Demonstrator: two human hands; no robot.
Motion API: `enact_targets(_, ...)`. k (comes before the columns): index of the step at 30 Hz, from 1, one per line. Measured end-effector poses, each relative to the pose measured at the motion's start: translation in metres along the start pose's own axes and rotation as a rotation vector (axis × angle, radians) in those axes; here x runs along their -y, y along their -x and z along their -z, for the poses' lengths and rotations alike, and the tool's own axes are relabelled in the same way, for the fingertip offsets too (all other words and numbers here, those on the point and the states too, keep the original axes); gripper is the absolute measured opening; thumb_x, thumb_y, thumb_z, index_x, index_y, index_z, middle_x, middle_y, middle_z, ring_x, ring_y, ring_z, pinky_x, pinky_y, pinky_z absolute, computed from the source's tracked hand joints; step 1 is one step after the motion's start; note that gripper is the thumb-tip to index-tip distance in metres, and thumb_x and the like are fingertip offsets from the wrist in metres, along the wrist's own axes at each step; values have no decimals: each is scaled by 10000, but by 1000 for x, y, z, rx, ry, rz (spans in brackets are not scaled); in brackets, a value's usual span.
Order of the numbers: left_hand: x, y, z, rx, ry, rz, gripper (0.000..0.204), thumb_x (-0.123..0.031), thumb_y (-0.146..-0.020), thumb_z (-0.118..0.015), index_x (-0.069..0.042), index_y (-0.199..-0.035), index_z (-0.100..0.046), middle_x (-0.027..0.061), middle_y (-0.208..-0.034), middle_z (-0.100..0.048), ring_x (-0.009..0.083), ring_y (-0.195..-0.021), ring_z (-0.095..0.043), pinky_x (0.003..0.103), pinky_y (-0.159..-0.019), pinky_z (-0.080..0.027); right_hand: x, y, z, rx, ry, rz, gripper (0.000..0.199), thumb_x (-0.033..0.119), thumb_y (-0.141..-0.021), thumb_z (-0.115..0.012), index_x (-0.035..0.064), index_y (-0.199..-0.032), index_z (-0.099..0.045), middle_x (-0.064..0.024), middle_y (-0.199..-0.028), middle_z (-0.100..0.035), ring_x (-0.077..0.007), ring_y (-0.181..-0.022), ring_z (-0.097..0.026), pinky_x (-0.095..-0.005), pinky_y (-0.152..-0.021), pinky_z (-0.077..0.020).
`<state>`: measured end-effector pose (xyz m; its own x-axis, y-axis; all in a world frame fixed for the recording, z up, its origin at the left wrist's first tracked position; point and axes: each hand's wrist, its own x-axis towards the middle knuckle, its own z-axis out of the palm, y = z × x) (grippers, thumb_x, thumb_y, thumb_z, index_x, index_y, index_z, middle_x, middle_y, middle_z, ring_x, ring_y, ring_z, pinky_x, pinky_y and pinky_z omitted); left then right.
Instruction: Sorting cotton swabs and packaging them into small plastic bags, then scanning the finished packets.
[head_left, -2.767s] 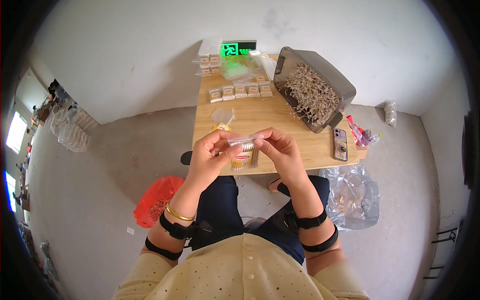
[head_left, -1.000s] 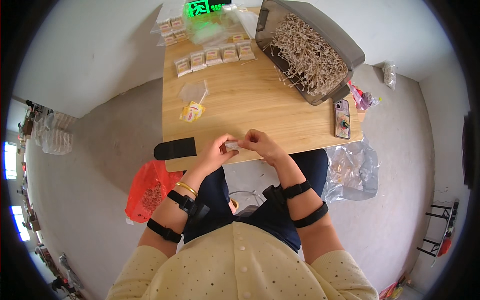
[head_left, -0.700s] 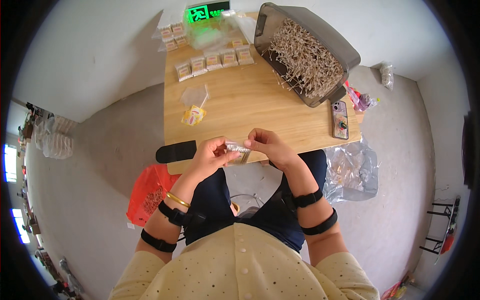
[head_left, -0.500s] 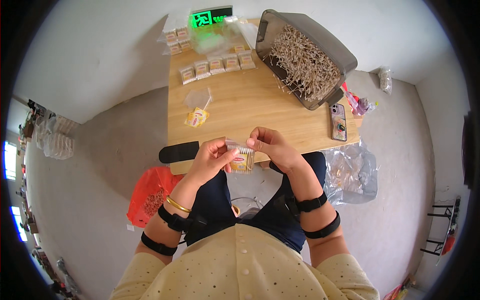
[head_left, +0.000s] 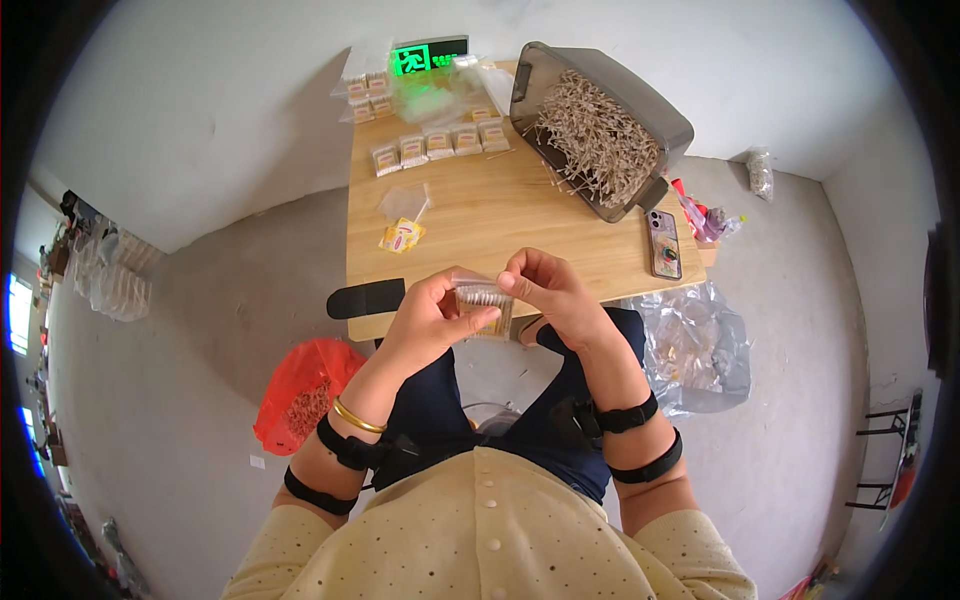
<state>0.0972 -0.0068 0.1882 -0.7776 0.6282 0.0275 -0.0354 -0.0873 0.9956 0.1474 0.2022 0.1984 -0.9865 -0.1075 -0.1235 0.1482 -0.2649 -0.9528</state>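
Both hands meet just off the near edge of the wooden table [head_left: 520, 225], above the person's lap. The left hand [head_left: 430, 318] and the right hand [head_left: 548, 292] pinch between them a small clear bag [head_left: 484, 305] filled with pale thin sticks, the left thumb and fingers closed on its left end and the right fingertips closed on its top right corner. The bag hangs level between the two hands, apart from the tabletop. On the table near its left edge lie an empty clear bag [head_left: 404, 201] and a small yellow packet [head_left: 402, 236] just beside it. Along the far edge sits a row of filled little bags [head_left: 430, 148], and at the far right corner a grey bin [head_left: 600, 130] holds a heap of loose sticks. A phone [head_left: 664, 243] lies flat by the right edge. A red plastic bag [head_left: 300, 395] sits on the floor to the left of the person's legs.
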Motion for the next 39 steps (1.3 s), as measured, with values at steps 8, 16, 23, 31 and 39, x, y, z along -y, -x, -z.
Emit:
enact_targets(8,-36,12,-14,-36,-391,-74,205,-110,-867,-834,-22,-1023,-735,-7,-813,-702,7,-700,-544,224,-618,-452,16,16,-14,-18,528,472,181,165,-944,-774,23,-977,-667,15,-856,-608,-89,-845,-561,-260,-772,-467)
enact_targets(16,-35,8,-12,14,-513,-212,248,-90,-894,-807,-3,-1102,-705,13,-1006,-727,67,-899,-647,247,-815,-527,11,20,-14,-201,366,389,183,160,-964,-735,1,-998,-649,-43,-824,-606,-163,-807,-589,-290,-735,-478)
enact_targets(23,-7,3,6,253,-78,135,330,-115,-915,-795,4,-1201,-679,5,-1075,-718,70,-948,-655,264,-876,-535,14,21,-18,-178,729,502,262,225,-1022,-664,-3,-926,-578,-87,-741,-541,-160,-678,-487,-326,-629,-427)
enact_targets(31,-8,1,15,266,109,161,295,-186,-951,-764,-27,-1187,-687,-4,-1070,-713,75,-957,-654,260,-888,-533,10,18,-23,-203,633,359,303,263,-1084,-566,12,-916,-574,-38,-698,-479,-116,-660,-432,-303,-602,-397)
enact_targets(39,10,-10,-5,-159,272,146,357,-427,-1047,-605,-90,-1161,-636,19,-930,-677,109,-739,-639,265,-643,-508,-28,-12,-30,-492,321,309,458,351,-1125,-461,21,-817,-536,-7,-655,-447,-103,-639,-400,-314,-573,-370)
